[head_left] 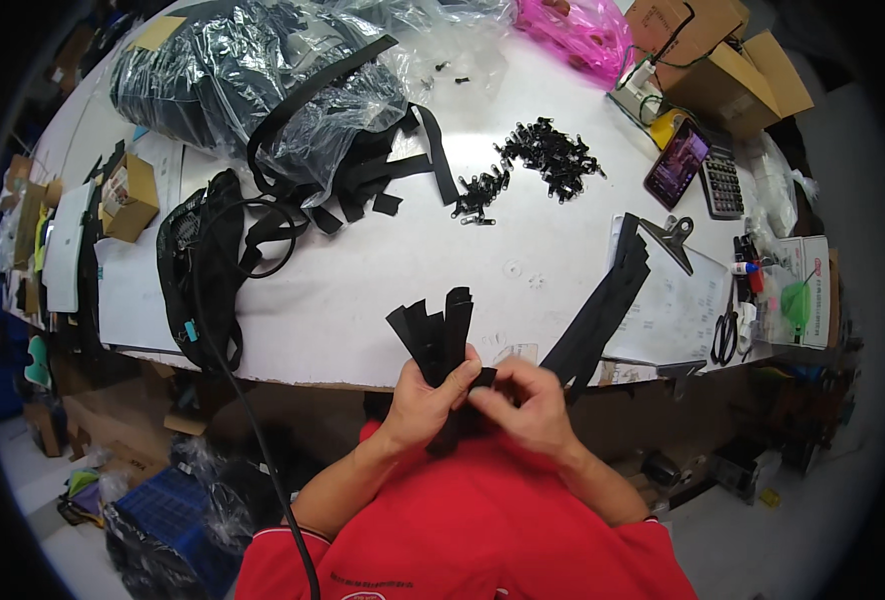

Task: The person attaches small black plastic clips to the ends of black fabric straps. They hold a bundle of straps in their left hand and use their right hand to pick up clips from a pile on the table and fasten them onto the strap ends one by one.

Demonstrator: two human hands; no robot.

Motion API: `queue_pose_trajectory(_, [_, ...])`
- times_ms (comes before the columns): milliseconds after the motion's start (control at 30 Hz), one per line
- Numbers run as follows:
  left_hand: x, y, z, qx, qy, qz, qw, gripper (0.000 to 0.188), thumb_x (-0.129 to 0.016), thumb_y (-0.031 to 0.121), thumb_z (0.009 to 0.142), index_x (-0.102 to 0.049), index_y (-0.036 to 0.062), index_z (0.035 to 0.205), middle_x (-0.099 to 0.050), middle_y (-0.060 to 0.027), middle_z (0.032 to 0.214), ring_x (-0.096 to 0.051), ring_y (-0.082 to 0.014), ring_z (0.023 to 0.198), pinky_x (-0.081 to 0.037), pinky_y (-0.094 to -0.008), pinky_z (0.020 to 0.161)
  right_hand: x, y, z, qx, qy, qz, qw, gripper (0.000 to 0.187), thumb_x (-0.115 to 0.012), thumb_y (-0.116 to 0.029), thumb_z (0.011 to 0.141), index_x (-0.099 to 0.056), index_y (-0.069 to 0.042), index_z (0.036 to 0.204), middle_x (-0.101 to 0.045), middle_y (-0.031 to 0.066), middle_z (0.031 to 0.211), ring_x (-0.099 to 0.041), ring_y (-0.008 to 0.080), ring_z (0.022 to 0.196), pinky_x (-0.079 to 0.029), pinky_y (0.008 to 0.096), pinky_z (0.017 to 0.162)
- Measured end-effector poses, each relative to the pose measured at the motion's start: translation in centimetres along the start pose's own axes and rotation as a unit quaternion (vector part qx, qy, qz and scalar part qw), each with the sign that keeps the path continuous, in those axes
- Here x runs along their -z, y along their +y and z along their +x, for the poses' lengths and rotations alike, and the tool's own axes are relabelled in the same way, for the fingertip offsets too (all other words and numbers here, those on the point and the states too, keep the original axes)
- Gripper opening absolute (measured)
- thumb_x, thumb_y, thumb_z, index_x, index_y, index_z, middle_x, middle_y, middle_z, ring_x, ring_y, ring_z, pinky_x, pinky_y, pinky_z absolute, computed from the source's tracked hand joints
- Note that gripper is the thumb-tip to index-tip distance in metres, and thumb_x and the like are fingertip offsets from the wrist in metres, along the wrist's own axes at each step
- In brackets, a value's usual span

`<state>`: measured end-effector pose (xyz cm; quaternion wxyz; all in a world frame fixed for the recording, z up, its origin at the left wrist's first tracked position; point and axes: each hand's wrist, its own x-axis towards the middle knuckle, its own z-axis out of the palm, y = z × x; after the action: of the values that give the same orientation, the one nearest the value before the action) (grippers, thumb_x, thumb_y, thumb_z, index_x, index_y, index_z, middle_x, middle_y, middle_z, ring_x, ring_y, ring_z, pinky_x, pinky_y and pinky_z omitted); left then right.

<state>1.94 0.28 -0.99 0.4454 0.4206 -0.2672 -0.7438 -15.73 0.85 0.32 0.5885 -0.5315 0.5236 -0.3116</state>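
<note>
A fanned bundle of black fabric strips (445,335) is gripped in my left hand (429,402), just in front of the table's near edge. The thumb presses across the strips, and their loose ends point up over the tabletop. Close beside it, my right hand (531,402) pinches the end of one black strip (484,378) between thumb and fingers; this hand is slightly blurred. More black strips (603,305) lie in an overlapping row to the right, hanging over the table edge. Farther back sits a pile of small black zipper sliders (553,160).
A large plastic-wrapped dark bundle (253,95) and a black mesh bag (203,265) occupy the left of the white table (393,255). At right are a clipboard (673,300), a phone (678,163), a calculator (723,185), scissors (726,335) and an opened carton (733,85). A black cable (253,420) crosses the left edge.
</note>
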Motion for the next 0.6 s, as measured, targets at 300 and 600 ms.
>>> queue_pose_trajectory(300, [0.0,0.4,0.8,0.11,-0.067,-0.204,0.97,0.032,-0.049,0.015,0.103,-0.047,-0.0014,0.131,-0.059,-0.0064,0.085,-0.058,-0.0157,0.067,-0.054,-0.0342,0.069,8.0,-1.3,0.9,-0.03,0.219,-0.081,0.972,0.017,-0.073,-0.011,0.085,-0.062,0.0,0.091,-0.054,0.0001,0.076,-0.049,0.0069,0.069,-0.042,0.025,0.061])
queue_pose_trajectory(600, [-1.2,1.0,0.4,0.114,-0.109,-0.07,0.985,0.027,-0.057,0.012,0.1,-0.059,-0.0042,0.122,-0.069,-0.0169,0.104,-0.072,-0.0234,0.084,-0.061,-0.0357,0.075,3.9,-3.1,1.9,0.007,0.042,-0.06,0.997,0.028,-0.071,-0.013,0.088,-0.066,0.001,0.112,-0.068,0.0058,0.084,-0.064,0.0087,0.079,-0.048,0.0225,0.068])
